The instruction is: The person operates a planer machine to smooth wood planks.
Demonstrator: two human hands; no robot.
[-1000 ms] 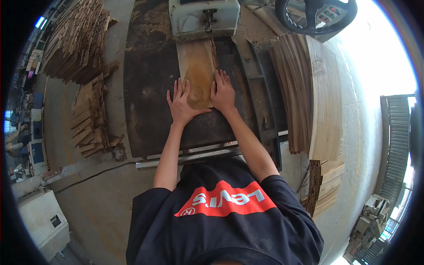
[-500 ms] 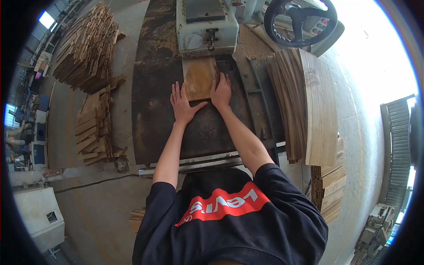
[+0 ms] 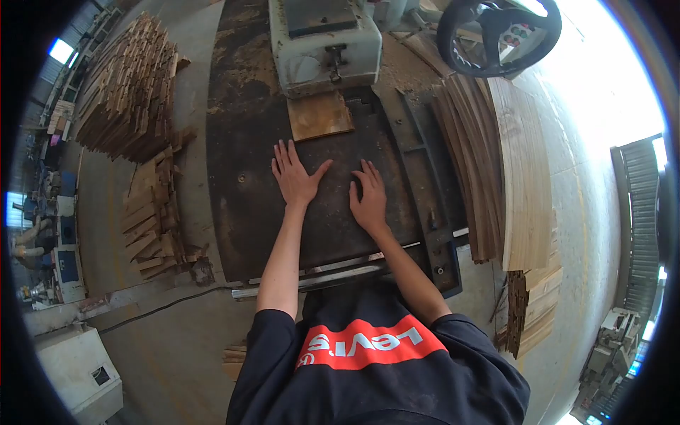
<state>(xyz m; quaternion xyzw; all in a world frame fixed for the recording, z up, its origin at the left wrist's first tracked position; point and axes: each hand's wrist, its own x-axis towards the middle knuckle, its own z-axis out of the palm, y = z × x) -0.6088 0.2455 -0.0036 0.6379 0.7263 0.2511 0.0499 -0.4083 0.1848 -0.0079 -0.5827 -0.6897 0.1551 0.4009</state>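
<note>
Head view: a thin wooden board (image 3: 320,115) is being shown lying flat on the dark machine counter (image 3: 241,142), its far end tucked under the grey machine housing (image 3: 324,42) and only its near end showing. Neither hand is being kept on it. The left hand (image 3: 295,177) is being laid palm-down on the counter just short of the board's near edge, fingers spread wide, its grip open and holding nothing. The right hand (image 3: 368,198) is being rested on the counter to the right and nearer the body, fingers loosely curled, its grip also empty.

The board is being judged light and stiff, a flat slab with a smooth, somewhat dusty face, so it is likely being slid easily over the metal rather than lifted. Flat palms on its near end or fingers on its 2 long edges are being judged the sensible places to take hold, well apart from the housing mouth.

No true container is being seen. To the right, a stack of pale planks (image 3: 520,156) is being stored on edge beside the counter; to the left, 2 heaps of shorter offcuts (image 3: 127,85) are being piled on the floor. A black steering wheel (image 3: 499,32) is being seen at the top right.
</note>
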